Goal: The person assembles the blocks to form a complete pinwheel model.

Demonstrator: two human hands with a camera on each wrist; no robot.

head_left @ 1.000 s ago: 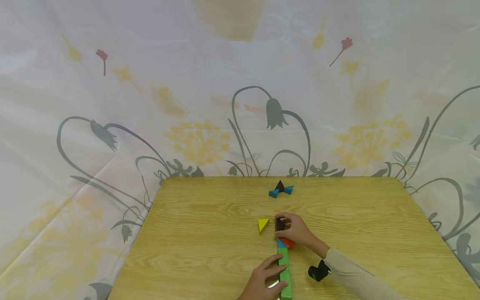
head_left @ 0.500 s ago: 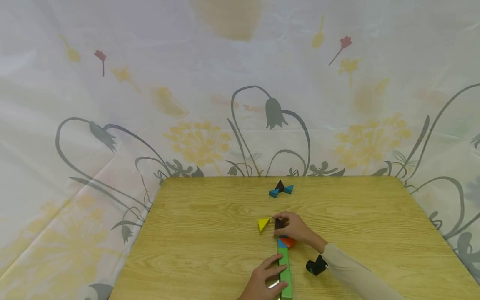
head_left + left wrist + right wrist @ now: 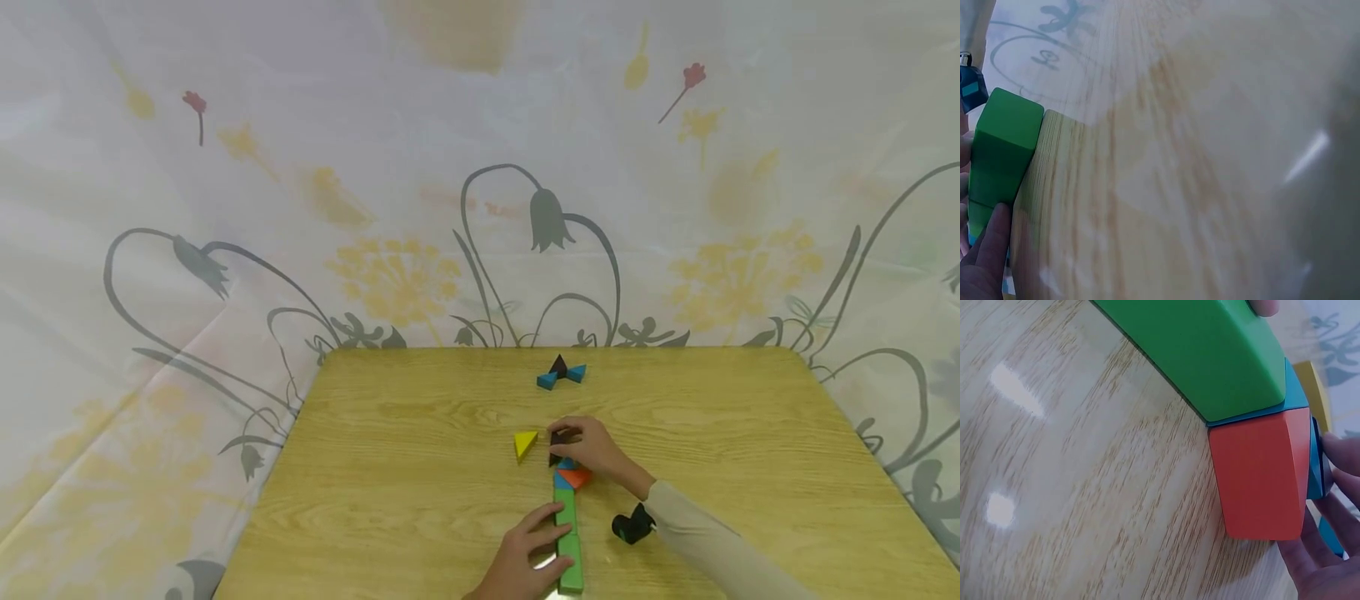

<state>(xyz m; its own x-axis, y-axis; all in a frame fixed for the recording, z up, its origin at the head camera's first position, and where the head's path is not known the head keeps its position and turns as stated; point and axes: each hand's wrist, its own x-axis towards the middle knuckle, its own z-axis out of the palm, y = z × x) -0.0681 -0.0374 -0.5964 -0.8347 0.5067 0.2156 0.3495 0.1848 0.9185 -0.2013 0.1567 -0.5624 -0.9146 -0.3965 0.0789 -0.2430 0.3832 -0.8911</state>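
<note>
Two green blocks point(image 3: 566, 513) lie end to end in a row near the front of the table. My left hand point(image 3: 517, 557) rests along them, fingertips toward the top edge and thumb on the near block's side. At the row's far end sit a blue triangular block point(image 3: 562, 481) and a red block point(image 3: 575, 477), touching. My right hand point(image 3: 592, 444) pinches a dark block point(image 3: 555, 450) between thumb and fingers, just beyond another blue block point(image 3: 567, 463). In the right wrist view the red block point(image 3: 1263, 475) hides part of the dark block and fingers.
A yellow triangular block point(image 3: 524, 445) lies left of the dark block. Farther back stand a dark triangular block point(image 3: 558, 367) and two blue triangular blocks point(image 3: 576, 373). A black device point(image 3: 633, 525) is at the right wrist. A flowered cloth point(image 3: 420, 167) hangs behind the table.
My right hand has shifted slightly with the dark block, and more of the blue block beside the red one shows. The left hand stays on the green blocks. The head view has tilted slightly.
</note>
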